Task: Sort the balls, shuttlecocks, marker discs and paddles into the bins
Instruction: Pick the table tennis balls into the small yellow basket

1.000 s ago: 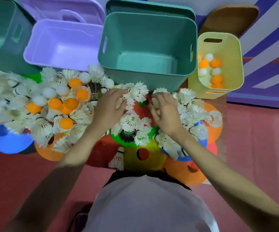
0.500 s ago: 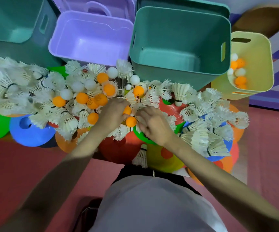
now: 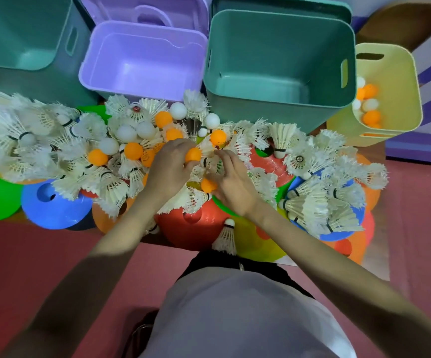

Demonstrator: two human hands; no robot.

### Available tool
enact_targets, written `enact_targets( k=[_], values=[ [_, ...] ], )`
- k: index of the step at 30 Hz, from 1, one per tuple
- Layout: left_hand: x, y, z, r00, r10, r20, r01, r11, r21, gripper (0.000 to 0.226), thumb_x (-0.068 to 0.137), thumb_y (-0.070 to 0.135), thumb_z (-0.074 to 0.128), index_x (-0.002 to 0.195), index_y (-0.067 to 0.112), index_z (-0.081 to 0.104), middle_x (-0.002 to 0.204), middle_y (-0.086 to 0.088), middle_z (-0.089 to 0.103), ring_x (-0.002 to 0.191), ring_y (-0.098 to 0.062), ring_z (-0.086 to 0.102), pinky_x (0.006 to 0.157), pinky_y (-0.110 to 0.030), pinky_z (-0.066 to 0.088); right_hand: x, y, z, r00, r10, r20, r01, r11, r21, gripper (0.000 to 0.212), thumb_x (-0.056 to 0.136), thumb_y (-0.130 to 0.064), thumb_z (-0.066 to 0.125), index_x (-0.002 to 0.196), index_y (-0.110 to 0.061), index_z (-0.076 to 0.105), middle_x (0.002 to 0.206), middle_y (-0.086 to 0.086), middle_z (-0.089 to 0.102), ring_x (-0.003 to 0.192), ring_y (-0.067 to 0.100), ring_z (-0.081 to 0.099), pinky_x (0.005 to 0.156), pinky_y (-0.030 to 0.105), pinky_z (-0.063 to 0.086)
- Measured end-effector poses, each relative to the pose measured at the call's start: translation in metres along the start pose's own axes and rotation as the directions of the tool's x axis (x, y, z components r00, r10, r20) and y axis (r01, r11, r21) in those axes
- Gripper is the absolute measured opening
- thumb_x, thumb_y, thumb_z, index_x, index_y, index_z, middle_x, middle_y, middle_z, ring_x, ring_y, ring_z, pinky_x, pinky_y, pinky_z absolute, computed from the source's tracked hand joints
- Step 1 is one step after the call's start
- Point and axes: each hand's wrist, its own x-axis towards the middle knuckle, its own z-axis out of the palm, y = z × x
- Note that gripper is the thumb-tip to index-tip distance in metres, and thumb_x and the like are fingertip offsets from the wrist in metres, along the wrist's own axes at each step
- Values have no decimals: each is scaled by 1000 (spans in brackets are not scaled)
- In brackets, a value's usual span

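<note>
Frame centre: our left hand (image 3: 169, 167) pinches orange ball (image 3: 193, 154) in fingers. Our right hand (image 3: 231, 184), fingers curled, holds second orange ball (image 3: 208, 185) low in shuttlecock pile (image 3: 312, 177). We judge balls light, smooth, roll-prone: cup around middle. Yellow bin (image 3: 400, 99), right, holds balls.

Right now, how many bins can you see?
4: a teal bin far left, a purple bin beside it, another teal bin, and a yellow bin far right. None look hidden.

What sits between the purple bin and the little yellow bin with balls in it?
In the head view, a big teal bin, empty inside, stands between the purple bin and yellow bin.
</note>
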Motion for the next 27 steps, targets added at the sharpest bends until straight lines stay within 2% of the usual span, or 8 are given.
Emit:
enact_targets(
  k=[5, 8, 10, 12, 14, 18, 24, 27],
  values=[
    [-2, 15, 1, 994, 4, -106, -11, 998, -61, 38, 87, 17, 70, 123, 4, 62, 122, -14, 63, 115, -34, 56, 94, -45, 46, -10, 16, -26, 988, 42, -146, 6, 950, 312, 37, 78, -26, 73, 107, -6, 64, 134, 21, 46, 125, 36, 42, 102, 43, 35],
    [0, 34, 7, 991, 13, -132, -24, 996, -81, 40, 88, 21, 70, 124, 5, 62, 124, -13, 63, 116, -35, 56, 95, -46, 46, -29, 33, -54, 958, 184, -219, -44, 851, 523, 38, 83, -30, 67, 111, -5, 59, 129, 12, 52, 119, 26, 48, 98, 32, 38],
    [3, 51, 13, 991, 37, -129, -48, 995, -86, 40, 88, 23, 69, 124, 6, 62, 125, -12, 63, 116, -33, 56, 97, -39, 45, -45, 50, -69, 920, 298, -253, -83, 782, 618, 35, 84, -26, 68, 112, -7, 58, 121, 7, 59, 111, 21, 55, 92, 34, 45],
    [7, 70, 20, 989, 61, -133, -75, 992, -105, 40, 87, 24, 70, 124, 8, 63, 124, -10, 64, 115, -29, 58, 97, -32, 42, -62, 73, -78, 877, 394, -277, -135, 754, 643, 33, 84, -22, 70, 111, -8, 57, 111, 3, 63, 99, 16, 59, 84, 35, 49],
    [13, 90, 28, 987, 85, -134, -102, 986, -129, 40, 87, 27, 70, 123, 10, 64, 124, -7, 65, 115, -24, 59, 98, -33, 45, -78, 98, -81, 822, 473, -318, -184, 748, 638, 30, 84, -20, 70, 108, -8, 57, 104, 2, 64, 92, 14, 59, 80, 34, 49],
    [31, 133, 47, 972, 199, -127, -216, 966, -142, 42, 88, 34, 68, 123, 10, 65, 124, -4, 65, 113, -18, 61, 96, -27, 47, -101, 145, -88, 706, 601, -376, -256, 711, 655, 27, 85, -18, 68, 107, -9, 57, 102, 2, 64, 91, 15, 59, 78, 29, 49],
    [92, 219, 82, 946, 316, -73, -323, 933, -159, 44, 88, 25, 67, 128, 9, 59, 128, -6, 62, 114, -23, 59, 98, -41, 49, -117, 225, -110, 538, 719, -440, -356, 667, 654, 35, 85, -20, 66, 115, -5, 58, 106, 8, 65, 89, 20, 61, 77, 24, 47],
    [133, 269, 96, 919, 382, -94, -392, 911, -126, 41, 86, 19, 69, 126, 9, 59, 126, -7, 63, 111, -26, 59, 93, -39, 49, -114, 263, -121, 467, 739, -485, -401, 666, 628, 39, 84, -24, 63, 117, -3, 59, 109, 10, 65, 95, 25, 62, 83, 31, 48]
  ],
)
